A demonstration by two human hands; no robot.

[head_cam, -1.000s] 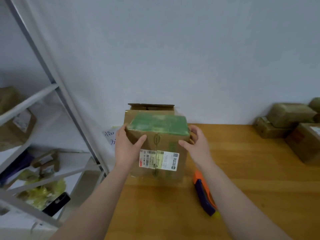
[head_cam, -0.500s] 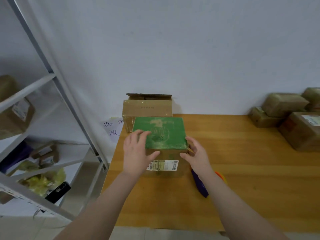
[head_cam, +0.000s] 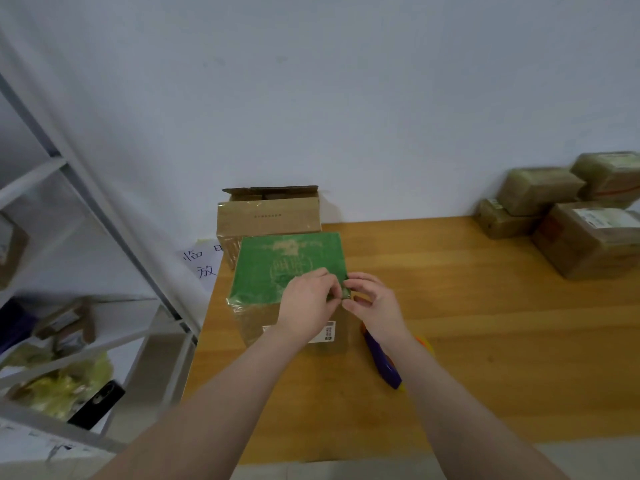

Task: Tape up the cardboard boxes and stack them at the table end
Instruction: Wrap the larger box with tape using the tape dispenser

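The box (head_cam: 277, 271) is now set down at the left edge of the table (head_cam: 485, 323). The left hand (head_cam: 308, 299) and right hand (head_cam: 375, 303) both pinch its top corner, likely fixing tape.

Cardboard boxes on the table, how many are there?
6. Green-topped box at the left end; open box behind it; four at the right: low box at the back, stacked box above it, box at frame edge, large labelled box in front. More may be out of frame.

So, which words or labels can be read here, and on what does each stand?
"临" and "放": handwritten on the note, rest hidden.
Top print and side label on the green box: too blurred.
Print on the open box: too small.
Label on the right box: blurred.
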